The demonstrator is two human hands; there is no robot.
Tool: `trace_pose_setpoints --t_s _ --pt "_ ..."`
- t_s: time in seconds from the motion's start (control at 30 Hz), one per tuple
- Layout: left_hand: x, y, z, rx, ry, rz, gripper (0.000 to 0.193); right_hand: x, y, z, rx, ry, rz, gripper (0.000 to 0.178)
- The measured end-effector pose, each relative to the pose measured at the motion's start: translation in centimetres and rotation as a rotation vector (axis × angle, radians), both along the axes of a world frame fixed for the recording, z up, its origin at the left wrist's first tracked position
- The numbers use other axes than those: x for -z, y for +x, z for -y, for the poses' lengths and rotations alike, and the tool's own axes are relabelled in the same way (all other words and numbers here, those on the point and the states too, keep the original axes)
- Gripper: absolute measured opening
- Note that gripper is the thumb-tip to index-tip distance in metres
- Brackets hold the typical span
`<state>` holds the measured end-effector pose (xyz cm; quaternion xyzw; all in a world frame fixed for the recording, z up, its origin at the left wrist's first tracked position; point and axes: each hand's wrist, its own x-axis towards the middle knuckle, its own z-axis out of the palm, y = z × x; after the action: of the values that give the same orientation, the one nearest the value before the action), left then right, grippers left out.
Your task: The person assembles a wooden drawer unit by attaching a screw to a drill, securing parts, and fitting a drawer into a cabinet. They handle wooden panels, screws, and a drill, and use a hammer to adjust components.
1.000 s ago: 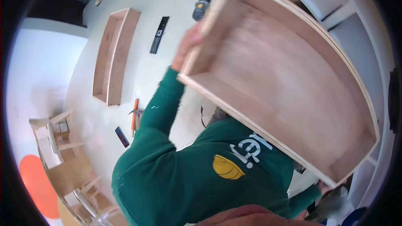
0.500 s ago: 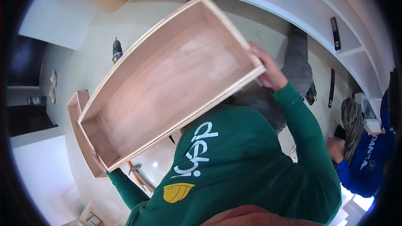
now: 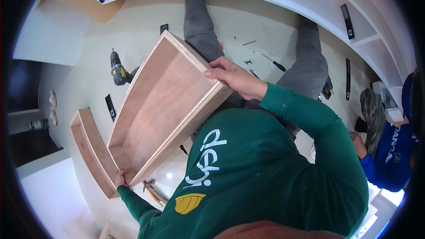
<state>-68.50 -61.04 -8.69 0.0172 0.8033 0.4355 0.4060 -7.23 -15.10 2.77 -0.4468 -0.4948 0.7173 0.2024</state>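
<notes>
A shallow plywood drawer box (image 3: 161, 110) lies slantwise in front of me, its hollow side facing up. My right hand (image 3: 239, 77) grips the upper corner, with the thumb and fingers over the plywood rim. At the opposite, lower left corner, my left hand (image 3: 120, 179) holds the end panel, some of its fingers hidden. Just beyond that hand a second, narrower wooden drawer (image 3: 90, 148) rests on the floor. A cordless drill (image 3: 118, 68) lies left of the held drawer box, and a black drawer slide (image 3: 110, 107) lies below the drill.
A white cabinet (image 3: 283, 2) with black slides curves across the far side. Between my outstretched legs lie a screwdriver (image 3: 275, 63) and small metal parts. A hammer (image 3: 149, 185) is near my left forearm. Another person in a blue top (image 3: 389, 159) sits at the right.
The drawer box has come lower and closer to my body, tilting more steeply. My right hand has moved left with its corner. The drill and my legs now show more.
</notes>
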Motion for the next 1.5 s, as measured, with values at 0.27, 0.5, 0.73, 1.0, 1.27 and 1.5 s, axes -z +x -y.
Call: trace_pose_setpoints --t_s 0.27,0.5,0.73,1.0,1.27,1.5 --pt "2.0 -5.2 0.0 0.096 -0.18 0.138 0.052 1.2 -2.1 1.8 -0.072 0.059 0.055 0.099" --pt "-1.6 -6.4 -4.8 0.447 -0.59 -0.195 0.039 2.6 -3.0 1.7 -0.299 0.154 0.121 0.109" --pt "-15.8 10.4 -26.0 0.692 -0.158 -0.869 0.027 0.7 -5.7 1.4 -0.467 0.236 0.236 0.123" --pt "-18.6 32.0 -42.9 1.001 -0.247 -0.614 0.053 2.2 -8.0 1.4 -0.527 0.246 0.164 0.132" --pt "-13.0 30.7 -39.2 0.78 0.015 -0.471 0.031 2.9 -10.0 1.1 -0.737 0.317 0.18 0.125" --pt "-11.3 28.1 -39.9 0.834 -0.291 -0.596 0.046 2.5 -7.0 -0.1 -0.773 0.309 0.002 0.092"
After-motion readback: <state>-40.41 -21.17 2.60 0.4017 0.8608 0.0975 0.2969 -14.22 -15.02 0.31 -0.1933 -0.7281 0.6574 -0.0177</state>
